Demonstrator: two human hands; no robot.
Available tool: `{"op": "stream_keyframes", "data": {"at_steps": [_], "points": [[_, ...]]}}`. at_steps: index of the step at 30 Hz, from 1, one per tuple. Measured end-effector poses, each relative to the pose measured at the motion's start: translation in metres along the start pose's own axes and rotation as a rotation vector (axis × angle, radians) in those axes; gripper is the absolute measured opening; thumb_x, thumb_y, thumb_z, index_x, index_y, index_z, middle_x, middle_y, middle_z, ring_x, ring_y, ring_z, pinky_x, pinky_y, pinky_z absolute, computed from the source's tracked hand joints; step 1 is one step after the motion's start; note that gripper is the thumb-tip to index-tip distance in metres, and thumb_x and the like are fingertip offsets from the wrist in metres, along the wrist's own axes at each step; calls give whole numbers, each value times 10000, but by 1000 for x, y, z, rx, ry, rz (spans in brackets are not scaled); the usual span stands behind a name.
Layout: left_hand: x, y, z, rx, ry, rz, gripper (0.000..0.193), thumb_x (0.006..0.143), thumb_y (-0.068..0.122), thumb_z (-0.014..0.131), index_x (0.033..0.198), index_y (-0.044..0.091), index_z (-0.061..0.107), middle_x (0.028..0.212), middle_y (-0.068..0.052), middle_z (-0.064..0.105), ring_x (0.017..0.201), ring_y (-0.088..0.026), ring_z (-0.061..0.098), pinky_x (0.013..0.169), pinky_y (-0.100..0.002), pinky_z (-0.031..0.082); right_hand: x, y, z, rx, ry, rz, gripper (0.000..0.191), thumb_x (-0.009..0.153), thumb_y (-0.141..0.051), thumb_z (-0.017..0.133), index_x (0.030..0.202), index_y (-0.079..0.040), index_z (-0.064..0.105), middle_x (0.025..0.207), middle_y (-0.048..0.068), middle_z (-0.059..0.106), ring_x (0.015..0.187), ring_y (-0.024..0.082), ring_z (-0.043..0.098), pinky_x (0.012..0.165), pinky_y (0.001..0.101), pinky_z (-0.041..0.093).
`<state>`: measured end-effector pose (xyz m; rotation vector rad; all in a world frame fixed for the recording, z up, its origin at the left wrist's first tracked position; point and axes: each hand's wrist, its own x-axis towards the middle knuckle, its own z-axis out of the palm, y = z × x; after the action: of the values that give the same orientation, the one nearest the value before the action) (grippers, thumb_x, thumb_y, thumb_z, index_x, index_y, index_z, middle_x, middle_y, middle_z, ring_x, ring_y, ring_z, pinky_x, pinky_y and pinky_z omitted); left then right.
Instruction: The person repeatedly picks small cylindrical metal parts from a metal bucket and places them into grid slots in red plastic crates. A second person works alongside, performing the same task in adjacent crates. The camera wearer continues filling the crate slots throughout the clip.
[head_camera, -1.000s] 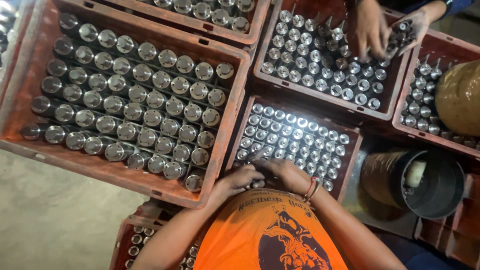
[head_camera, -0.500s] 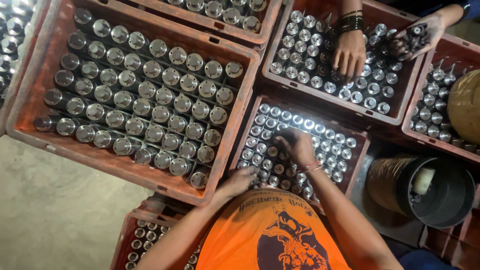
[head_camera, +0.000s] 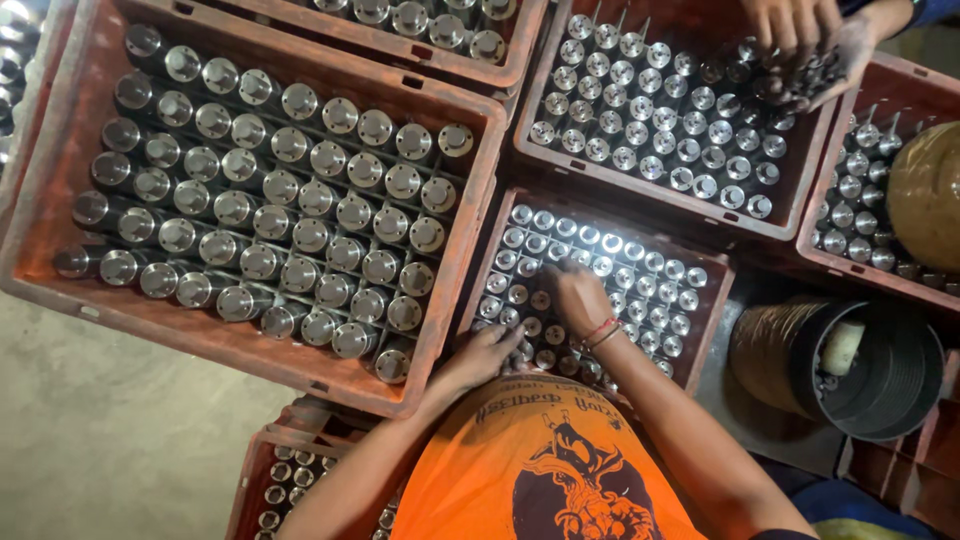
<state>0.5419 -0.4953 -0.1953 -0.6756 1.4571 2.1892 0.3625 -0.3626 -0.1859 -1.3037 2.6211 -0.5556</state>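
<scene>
Steel cylinders (head_camera: 620, 270) upright, packed to fill red crate (head_camera: 712, 312) | left hand (head_camera: 485, 355) at near edge, grip unclear | right hand (head_camera: 580, 300) flat on tops, grasping nothing

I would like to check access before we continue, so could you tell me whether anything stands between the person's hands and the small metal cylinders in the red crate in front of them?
Nothing visible does: the left hand and right hand already rest directly on the small shiny metal cylinders in the red plastic crate.
</scene>
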Motion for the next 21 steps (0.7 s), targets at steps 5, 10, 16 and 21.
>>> {"op": "stream_keyframes", "data": {"at_steps": [5, 10, 16, 21], "points": [[13, -1, 4, 99, 117, 135, 355, 1029, 393, 596, 951, 61, 694, 641, 31, 561, 542, -57, 498, 505, -240, 402, 13, -8, -26, -56, -159, 68, 121, 908, -104, 698, 1020, -108, 743, 869, 150, 726, 899, 332, 691, 836, 432, 565], [26, -5, 6, -6, 91, 75, 324, 1011, 380, 657, 958, 66, 711, 653, 40, 576, 525, -39, 487, 475, -225, 368, -22, -39, -73, 593, -290, -45, 385, 766, -76, 794, 1146, -54, 736, 976, 126, 740, 847, 268, 720, 769, 371, 571], [29, -7, 13, -23, -62, 1, 394, 1030, 405, 623, 881, 41, 647, 647, 15, 575, 482, -67, 484, 440, -224, 374, -33, -23, -73, 587, -283, -32, 311, 797, -92, 782, 1107, -97, 758, 1019, 78, 773, 868, 205, 749, 787, 349, 616], [27, -2, 10, -310, -147, 24, 298, 1051, 360, 597, 932, 87, 595, 682, 13, 553, 514, -58, 495, 466, -201, 386, -5, 22, -62, 249, 59, 110, 212, 793, -79, 758, 1004, -82, 772, 983, 162, 748, 780, 312, 726, 689, 411, 589]]}}
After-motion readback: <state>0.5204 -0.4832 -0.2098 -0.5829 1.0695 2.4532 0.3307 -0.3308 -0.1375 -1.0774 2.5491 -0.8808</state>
